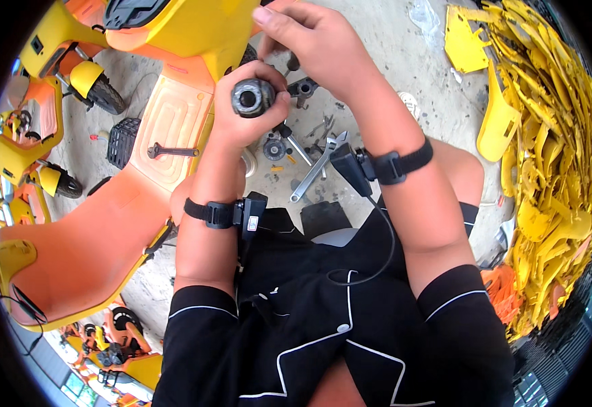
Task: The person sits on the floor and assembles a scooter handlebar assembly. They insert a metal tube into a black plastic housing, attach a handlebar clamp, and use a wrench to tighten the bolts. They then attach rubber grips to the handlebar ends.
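Observation:
My left hand (258,102) is wrapped round a dark, round-ended handle (248,100) with a hole in its end, which points up at me. What lies at the handle's far end is hidden below the fist. Just above and to the right, my right hand (316,44) is held beside the yellow front panel of a scooter (224,34). One of its digits is stretched out toward the panel while others curl near my left hand. I see nothing in it. An adjustable wrench (174,152) rests on the scooter's orange footboard (180,102).
On the concrete floor between my legs lie a large adjustable wrench (316,169), a round metal part (274,148) and several small pieces. A tall pile of yellow panels (547,149) stands at the right. More yellow and orange scooters (45,54) stand at the left.

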{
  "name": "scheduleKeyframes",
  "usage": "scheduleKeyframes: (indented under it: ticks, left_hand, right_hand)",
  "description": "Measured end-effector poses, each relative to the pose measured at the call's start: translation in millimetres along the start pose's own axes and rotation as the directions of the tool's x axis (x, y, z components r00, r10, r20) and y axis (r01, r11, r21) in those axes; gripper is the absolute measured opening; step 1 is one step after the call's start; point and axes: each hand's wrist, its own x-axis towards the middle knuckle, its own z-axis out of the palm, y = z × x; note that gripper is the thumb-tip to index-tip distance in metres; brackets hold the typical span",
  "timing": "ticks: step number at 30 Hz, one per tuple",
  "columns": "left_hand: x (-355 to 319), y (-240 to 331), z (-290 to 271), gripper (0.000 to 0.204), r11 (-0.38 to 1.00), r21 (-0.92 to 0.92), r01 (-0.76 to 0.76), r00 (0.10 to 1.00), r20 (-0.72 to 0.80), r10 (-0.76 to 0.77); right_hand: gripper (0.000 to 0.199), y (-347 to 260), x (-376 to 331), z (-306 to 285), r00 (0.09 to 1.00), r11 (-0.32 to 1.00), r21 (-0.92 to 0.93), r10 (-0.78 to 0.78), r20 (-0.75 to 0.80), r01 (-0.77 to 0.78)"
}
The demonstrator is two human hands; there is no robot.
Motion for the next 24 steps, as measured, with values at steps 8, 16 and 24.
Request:
scheduleKeyframes:
  ticks: [8, 16, 24]
  left_hand:
    - [0.4, -5.4, 6.9, 0.012, 0.996, -0.004, -0.093, 0.971, -0.222, 0.09]
    - [13.1, 2.3, 16.2, 0.012, 0.997, 0.017, -0.08, 0.991, 0.109, 0.077]
    - [12.1, 12.1, 28.8, 0.015, 0.995, 0.029, -0.096, 0.976, 0.199, 0.089]
  right_hand:
    - [0.032, 46.8, -43.5, 12.8, 0.931, 0.942, 0.072, -0.309, -0.193, 0.328]
    - [0.041, 42.4, -39.1, -20.1, 0.922, 0.907, 0.365, -0.057, -0.383, 0.208]
    - [0.039, 38.8, -45.7, -48.5, 0.939, 0.899, 0.422, 0.037, -0.342, 0.118]
